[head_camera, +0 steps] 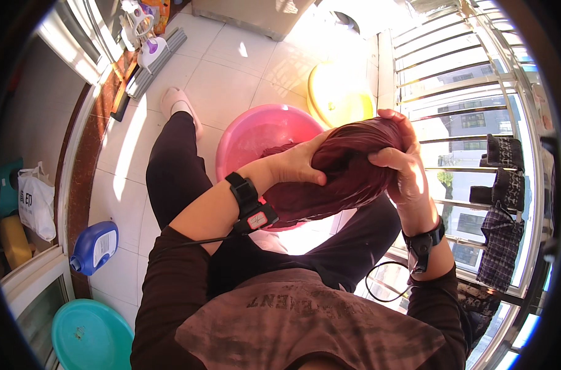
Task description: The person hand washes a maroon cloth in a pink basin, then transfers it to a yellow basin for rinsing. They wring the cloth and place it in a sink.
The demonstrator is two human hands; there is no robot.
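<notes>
A bunched dark red cloth [354, 162], wet-looking and folded on itself, is gripped between both hands above a pink plastic basin [243, 125]. My left hand [303, 162] holds its left side, with the thumb pressed on the near face. At the right end, my right hand [403, 162] wraps around the bundle, fingers over the far top and thumb in front. Part of the cloth hangs down toward the basin. The basin's right and near parts are largely hidden behind the cloth and my arms.
A sunlit yellow basin [315, 92] stands beyond the pink one. To the left are a blue detergent jug [95, 247], a teal basin [93, 337] and a floor squeegee [123, 92]. A barred window [447, 111] runs along the right, with dark clothes [502, 245] hanging there.
</notes>
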